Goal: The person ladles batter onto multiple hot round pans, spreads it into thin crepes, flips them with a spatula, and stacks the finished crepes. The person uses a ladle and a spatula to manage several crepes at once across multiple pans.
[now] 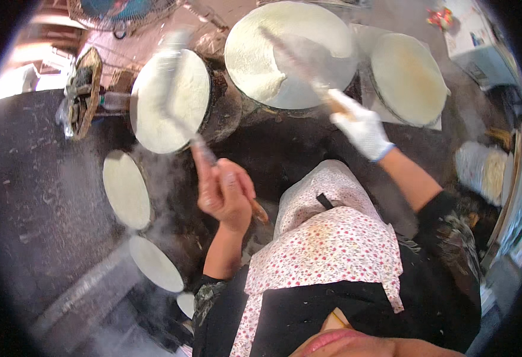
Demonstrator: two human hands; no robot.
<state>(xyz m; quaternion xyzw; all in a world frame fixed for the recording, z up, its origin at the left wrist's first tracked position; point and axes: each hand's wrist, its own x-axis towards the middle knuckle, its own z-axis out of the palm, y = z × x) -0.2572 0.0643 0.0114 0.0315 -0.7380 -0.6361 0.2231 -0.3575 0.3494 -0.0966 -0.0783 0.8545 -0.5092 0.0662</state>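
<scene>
My bare left hand is wrapped round the handle of a long-handled tool, whose far end is smeared by motion over a round pan covered in white batter. In a white glove, my right hand grips a long, narrow spatula. That blade reaches across the largest round, a wide griddle with a pale sheet of batter on its left and far parts. Its near right part is bare grey and slightly steamy. Whether the blade touches the surface, I cannot tell.
Right of the griddle, round pale flatbreads lie on a light board. More white rounds line the left side amid steam. A wicker basket and a fan stand far left; a plastic bag sits at right.
</scene>
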